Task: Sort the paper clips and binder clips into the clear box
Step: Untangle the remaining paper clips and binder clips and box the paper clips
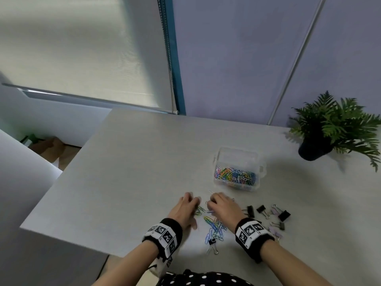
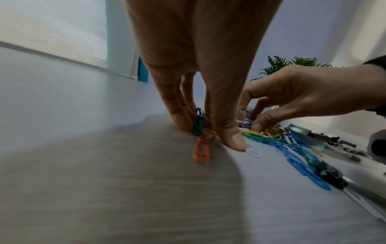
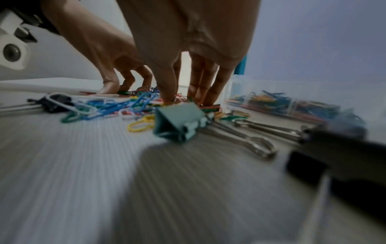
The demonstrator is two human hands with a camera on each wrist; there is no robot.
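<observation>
Coloured paper clips (image 1: 214, 226) lie loose on the table near its front edge. My left hand (image 1: 192, 204) stands over their left side, and its fingers and thumb (image 2: 234, 140) pinch a small green and blue bunch (image 2: 199, 123). My right hand (image 1: 212, 203) is just beside it, fingertips (image 3: 208, 99) down in the pile and pinching a few clips (image 2: 248, 123). Several binder clips (image 1: 261, 209) lie to the right, one teal (image 3: 179, 122). The clear box (image 1: 259, 159) stands beyond the hands, with many paper clips in its near compartment.
A potted fern (image 1: 329, 129) stands at the table's back right. One black binder clip (image 1: 212, 243) lies near the front edge, below the pile. An orange paper clip (image 2: 202, 148) lies by my left thumb. The table's left edge drops to the floor.
</observation>
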